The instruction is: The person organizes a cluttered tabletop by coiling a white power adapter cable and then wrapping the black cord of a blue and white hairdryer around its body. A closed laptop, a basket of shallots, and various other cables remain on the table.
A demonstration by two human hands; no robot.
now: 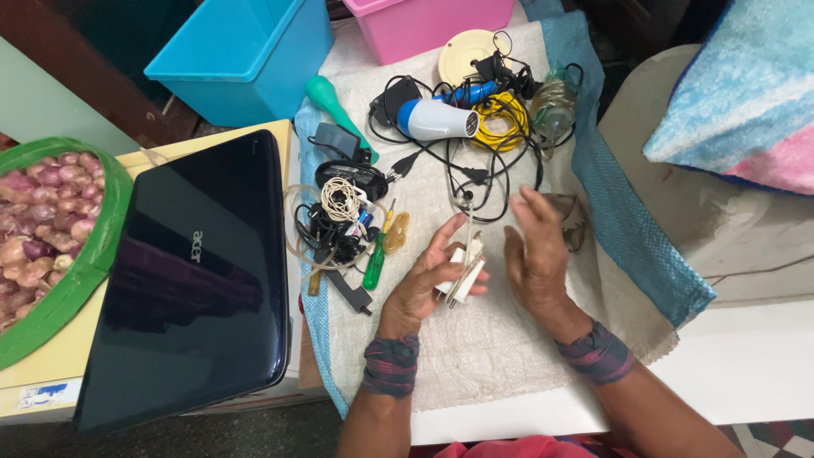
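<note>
Here, left hand (421, 284) fingers closed round a white charger (462, 273), right hand (534, 254) open beside it, cloth (475, 356) beneath, laptop (195, 280) left.

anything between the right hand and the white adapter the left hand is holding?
Nothing visible. The left hand grips the small white plastic adapter over the pale quilted cloth; the open right hand hangs just beside it, with only a bare gap between. The tangled black cables lie farther up.
</note>
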